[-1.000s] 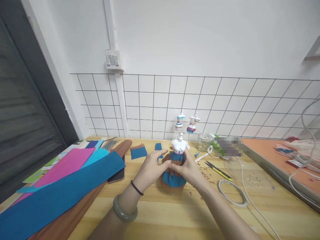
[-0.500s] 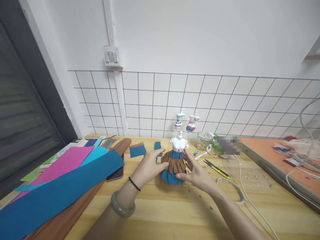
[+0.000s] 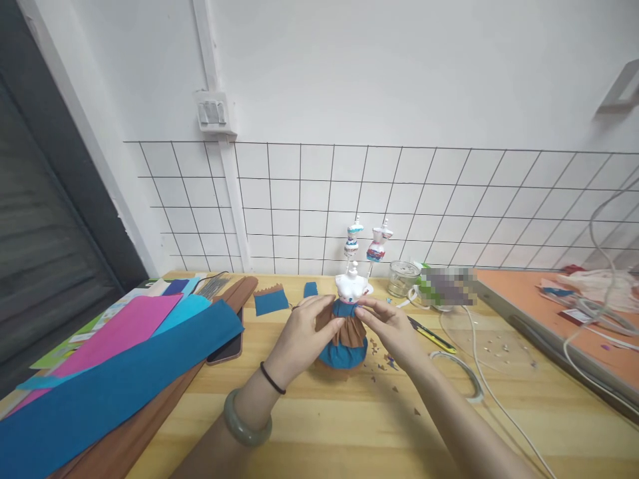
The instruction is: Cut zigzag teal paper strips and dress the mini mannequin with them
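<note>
A small white mannequin (image 3: 350, 287) stands upright on the table between my hands. It wears a crepe-paper dress (image 3: 344, 353) with a blue bodice, a gathered brown ruffle and a puffed blue skirt over brown. My left hand (image 3: 310, 327) is closed on the dress at its left side, thumb at the top of the brown ruffle; its other fingers are partly hidden behind. On the opposite side, my right hand (image 3: 388, 327) pinches the waist with thumb and fingertips. Two smaller mannequins, one with blue bands (image 3: 353, 238) and one with red and blue (image 3: 378, 245), rise behind.
Blue crepe paper (image 3: 124, 382) and pink sheets (image 3: 124, 326) lie at left, partly over a phone (image 3: 227, 347). Cut blue-brown paper (image 3: 271, 303) lies behind. At right are a yellow cutter (image 3: 434, 338), a tape roll (image 3: 472, 379), a glass jar (image 3: 403, 279), a cable (image 3: 492, 392) and paper scraps (image 3: 389, 362).
My right hand has moved up from the lower skirt to the waist, and its fingers have closed there. My left hand has drawn in closer to the waist. The view has shifted slightly.
</note>
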The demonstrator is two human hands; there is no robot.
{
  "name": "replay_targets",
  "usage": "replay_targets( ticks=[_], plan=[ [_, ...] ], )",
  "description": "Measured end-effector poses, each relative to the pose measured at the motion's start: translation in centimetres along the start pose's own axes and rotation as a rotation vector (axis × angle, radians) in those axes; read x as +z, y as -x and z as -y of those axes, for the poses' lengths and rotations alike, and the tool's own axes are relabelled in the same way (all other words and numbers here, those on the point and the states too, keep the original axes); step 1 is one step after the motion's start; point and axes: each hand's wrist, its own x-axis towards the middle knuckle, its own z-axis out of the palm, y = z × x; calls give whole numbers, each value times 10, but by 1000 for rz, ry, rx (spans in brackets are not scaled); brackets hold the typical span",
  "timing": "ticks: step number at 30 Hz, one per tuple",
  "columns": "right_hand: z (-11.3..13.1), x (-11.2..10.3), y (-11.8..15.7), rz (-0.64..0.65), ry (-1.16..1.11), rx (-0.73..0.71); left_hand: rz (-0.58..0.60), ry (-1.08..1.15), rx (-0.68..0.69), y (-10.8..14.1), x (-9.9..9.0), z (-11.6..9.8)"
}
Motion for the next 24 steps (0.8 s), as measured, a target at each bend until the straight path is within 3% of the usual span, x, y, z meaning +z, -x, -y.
replay_targets(
  ticks=[7, 14, 24],
  plan=[
    [-7, -1, 0, 11, -31, 40, 2, -9, 12, -1, 0, 2],
    [4, -8, 5, 44, -4, 41, -3, -15, 21, -1, 3, 4],
    [20, 13, -5, 71, 96, -28, 3, -17, 10, -1, 4, 7]
  ],
)
